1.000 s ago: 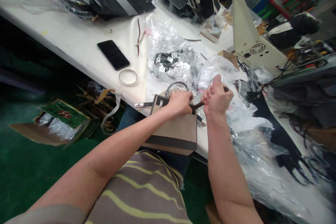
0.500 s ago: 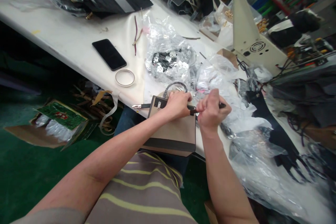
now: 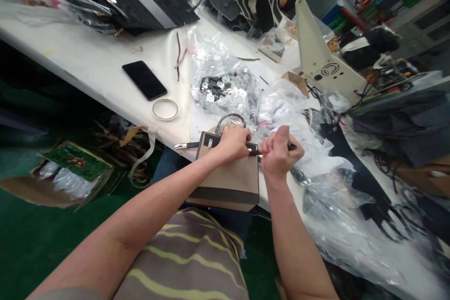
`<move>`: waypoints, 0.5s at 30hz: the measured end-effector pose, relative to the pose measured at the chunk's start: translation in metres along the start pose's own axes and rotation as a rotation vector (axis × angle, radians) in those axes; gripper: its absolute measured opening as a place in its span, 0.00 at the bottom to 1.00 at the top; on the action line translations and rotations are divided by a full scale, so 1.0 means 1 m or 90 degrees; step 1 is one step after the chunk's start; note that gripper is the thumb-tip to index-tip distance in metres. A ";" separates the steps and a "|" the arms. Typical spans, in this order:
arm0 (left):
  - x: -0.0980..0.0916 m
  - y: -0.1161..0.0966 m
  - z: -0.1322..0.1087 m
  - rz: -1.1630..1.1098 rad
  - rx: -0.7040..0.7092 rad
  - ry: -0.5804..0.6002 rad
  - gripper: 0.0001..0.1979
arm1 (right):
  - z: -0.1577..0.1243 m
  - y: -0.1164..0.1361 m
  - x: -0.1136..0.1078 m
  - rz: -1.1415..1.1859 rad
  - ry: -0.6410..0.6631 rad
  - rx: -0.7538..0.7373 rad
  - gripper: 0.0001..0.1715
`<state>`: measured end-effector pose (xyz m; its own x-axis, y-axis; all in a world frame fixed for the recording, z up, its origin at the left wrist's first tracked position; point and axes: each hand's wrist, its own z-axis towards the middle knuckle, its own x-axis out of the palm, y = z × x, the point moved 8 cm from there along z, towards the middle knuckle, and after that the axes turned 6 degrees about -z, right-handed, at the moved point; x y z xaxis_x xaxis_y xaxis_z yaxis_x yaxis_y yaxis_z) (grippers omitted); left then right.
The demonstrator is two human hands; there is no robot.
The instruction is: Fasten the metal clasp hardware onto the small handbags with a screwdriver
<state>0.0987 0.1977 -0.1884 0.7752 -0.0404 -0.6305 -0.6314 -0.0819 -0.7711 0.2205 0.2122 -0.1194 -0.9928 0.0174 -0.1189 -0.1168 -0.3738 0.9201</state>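
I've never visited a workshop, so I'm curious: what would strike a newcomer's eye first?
Probably the left hand at the centre, on a tan, dark-banded piece, and the right hand beside it, gripping a dark strip. A black phone stands out on the white table, left of them, and a cream casing with a round vent rises at upper right.

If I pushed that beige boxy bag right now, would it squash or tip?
The beige bag is probably fairly stiff: its edges look straight. It might tip if let go, since part reaches past the edge of the table. The left hand over its top likely steadies it.
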 end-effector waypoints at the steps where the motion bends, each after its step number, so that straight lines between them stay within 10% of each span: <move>1: 0.001 0.000 0.000 0.000 0.003 0.001 0.15 | -0.001 0.000 0.002 -0.011 0.003 -0.005 0.40; 8: -0.006 -0.008 -0.011 -0.009 0.045 -0.029 0.15 | -0.015 0.001 0.002 -0.091 -0.006 -0.010 0.40; 15: -0.120 0.012 -0.067 -0.066 0.061 -0.197 0.09 | -0.010 -0.003 -0.006 0.018 -0.012 0.012 0.38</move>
<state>-0.0004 0.1346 -0.1155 0.8012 0.2688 -0.5346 -0.5605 0.0246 -0.8278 0.2274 0.2041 -0.1251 -0.9960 0.0252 -0.0858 -0.0891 -0.3570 0.9298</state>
